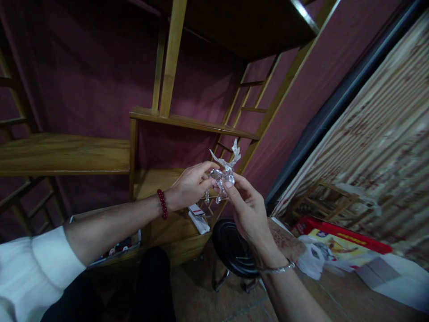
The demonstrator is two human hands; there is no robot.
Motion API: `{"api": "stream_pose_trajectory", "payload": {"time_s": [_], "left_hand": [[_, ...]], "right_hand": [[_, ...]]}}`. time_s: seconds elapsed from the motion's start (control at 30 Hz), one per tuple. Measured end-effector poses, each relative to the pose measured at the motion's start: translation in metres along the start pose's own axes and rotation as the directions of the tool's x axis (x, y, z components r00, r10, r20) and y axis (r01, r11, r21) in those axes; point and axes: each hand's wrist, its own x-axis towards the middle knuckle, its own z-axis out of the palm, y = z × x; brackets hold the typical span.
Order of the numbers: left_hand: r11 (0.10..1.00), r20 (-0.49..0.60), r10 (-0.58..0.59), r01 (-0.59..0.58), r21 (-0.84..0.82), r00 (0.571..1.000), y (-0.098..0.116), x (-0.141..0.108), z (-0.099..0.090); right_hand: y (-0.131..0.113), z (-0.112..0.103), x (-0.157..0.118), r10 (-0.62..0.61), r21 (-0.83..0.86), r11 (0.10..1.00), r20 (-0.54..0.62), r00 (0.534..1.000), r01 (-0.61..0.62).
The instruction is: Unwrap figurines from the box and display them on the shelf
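Observation:
A clear, glassy figurine (225, 174) with branching, antler-like parts is held up between both hands at the middle of the view. My left hand (191, 184), with a red bead bracelet on the wrist, pinches its left side. My right hand (248, 203), wearing a thin pale bracelet, grips its right side between thumb and fingers. The antler-like parts point upward above the fingertips, and small clear legs hang below. Fingers cover part of the figurine's body.
Wooden shelving (194, 124) stands ahead against a dark red wall. Below are white boxes (199, 221) and a black round stool (231, 246). At right are a white plastic bag (311, 257), a red and yellow box (345, 243) and a striped curtain (378, 120).

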Motion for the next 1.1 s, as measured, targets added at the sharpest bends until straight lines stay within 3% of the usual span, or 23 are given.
{"api": "stream_pose_trajectory", "payload": {"time_s": [0.4,0.73,1.1], "left_hand": [[0.997,0.055,-0.021,0.025,-0.07,0.998,-0.002,0.008,0.013],[0.999,0.011,-0.052,0.052,-0.013,0.999,-0.008,0.013,0.022],[0.99,-0.014,-0.109,0.107,-0.095,0.994,-0.011,0.01,0.029]], "right_hand": [[0.006,-0.013,0.001,-0.009,-0.039,0.999,-0.034,0.999,0.008],[0.009,-0.023,0.0,0.01,-0.057,0.998,-0.033,0.999,-0.011],[0.007,-0.025,-0.001,0.008,-0.039,0.999,-0.038,0.999,-0.009]]}}
